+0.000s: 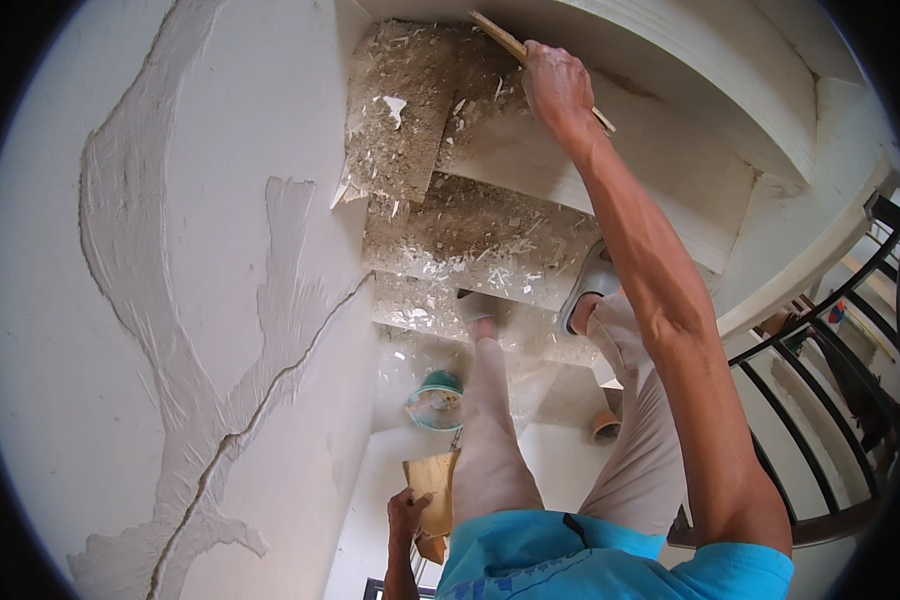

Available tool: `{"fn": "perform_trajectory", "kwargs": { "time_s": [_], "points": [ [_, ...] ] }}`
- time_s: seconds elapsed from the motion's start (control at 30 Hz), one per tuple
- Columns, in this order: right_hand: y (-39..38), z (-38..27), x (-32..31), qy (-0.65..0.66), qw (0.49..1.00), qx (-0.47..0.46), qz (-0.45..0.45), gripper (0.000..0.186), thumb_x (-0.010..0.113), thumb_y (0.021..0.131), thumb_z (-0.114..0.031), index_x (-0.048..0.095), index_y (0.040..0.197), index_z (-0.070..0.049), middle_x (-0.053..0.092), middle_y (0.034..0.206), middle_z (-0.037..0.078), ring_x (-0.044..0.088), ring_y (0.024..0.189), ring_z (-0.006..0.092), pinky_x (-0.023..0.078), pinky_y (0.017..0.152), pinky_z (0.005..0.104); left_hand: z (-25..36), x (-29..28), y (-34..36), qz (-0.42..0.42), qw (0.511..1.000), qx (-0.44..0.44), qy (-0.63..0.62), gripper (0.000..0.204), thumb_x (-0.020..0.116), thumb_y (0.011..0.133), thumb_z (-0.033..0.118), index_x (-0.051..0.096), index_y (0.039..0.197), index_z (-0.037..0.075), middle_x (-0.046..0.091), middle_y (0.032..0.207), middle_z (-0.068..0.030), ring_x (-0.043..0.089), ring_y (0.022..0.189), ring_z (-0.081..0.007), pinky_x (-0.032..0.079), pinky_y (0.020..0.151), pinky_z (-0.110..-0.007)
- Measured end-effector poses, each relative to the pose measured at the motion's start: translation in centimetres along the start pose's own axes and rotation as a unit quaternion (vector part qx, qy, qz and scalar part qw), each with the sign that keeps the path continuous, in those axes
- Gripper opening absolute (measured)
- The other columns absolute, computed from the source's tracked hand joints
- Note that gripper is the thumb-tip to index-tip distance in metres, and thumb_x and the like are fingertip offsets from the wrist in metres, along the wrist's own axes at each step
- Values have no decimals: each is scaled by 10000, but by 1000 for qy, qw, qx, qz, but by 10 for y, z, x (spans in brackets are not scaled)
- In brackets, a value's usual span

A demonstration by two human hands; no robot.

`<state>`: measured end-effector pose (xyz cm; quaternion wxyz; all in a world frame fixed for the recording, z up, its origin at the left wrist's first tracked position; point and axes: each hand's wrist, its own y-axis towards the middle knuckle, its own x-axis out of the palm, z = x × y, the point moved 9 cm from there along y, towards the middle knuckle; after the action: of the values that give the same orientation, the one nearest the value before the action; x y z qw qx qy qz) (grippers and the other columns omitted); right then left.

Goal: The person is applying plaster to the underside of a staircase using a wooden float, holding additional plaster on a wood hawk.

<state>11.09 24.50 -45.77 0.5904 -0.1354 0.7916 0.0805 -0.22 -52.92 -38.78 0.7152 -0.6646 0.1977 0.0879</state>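
High on the right, my right hand (558, 85) is closed around a long thin strip of wood (500, 37). The strip sticks out on both sides of the fist, close to the riser of an upper stair. Down by my left hip, my left hand (406, 513) grips the edge of a yellowish wooden board (431, 484), its thumb lying on the face. Plaster chips and dirt cover the stair treads (470, 225) below my right hand. To my left, the white wall (220, 60) carries rough trowelled patches (130, 200) and a long open crack (288, 372).
My feet, in grey shoes (595, 280), stand on the littered steps. A green bucket (440, 382) is by the wall, and a small orange-brown pot (605, 428) is lower on the right. A black metal railing (803, 430) curves along the right side.
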Motion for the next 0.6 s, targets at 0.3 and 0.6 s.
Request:
{"fn": "perform_trajectory", "kwargs": {
  "time_s": [0.3,0.6],
  "points": [
    [4,-28,13,-24,997,-79,9,206,563,783,-49,658,966,-52,684,858,206,678,828,385,557,742,466,33,7,-6,-28,999,11,-19,341,760,732,277,644,793,-37,609,632,-145,541,546,-199,423,543,-383],
    [-34,-39,17,-15,991,-133,-17,149,540,808,-33,659,895,-18,694,874,198,692,847,362,565,755,447,2,11,9,-31,999,-7,39,346,766,725,295,658,818,-20,609,643,-164,569,566,-272,446,576,-399]
  ]
}}
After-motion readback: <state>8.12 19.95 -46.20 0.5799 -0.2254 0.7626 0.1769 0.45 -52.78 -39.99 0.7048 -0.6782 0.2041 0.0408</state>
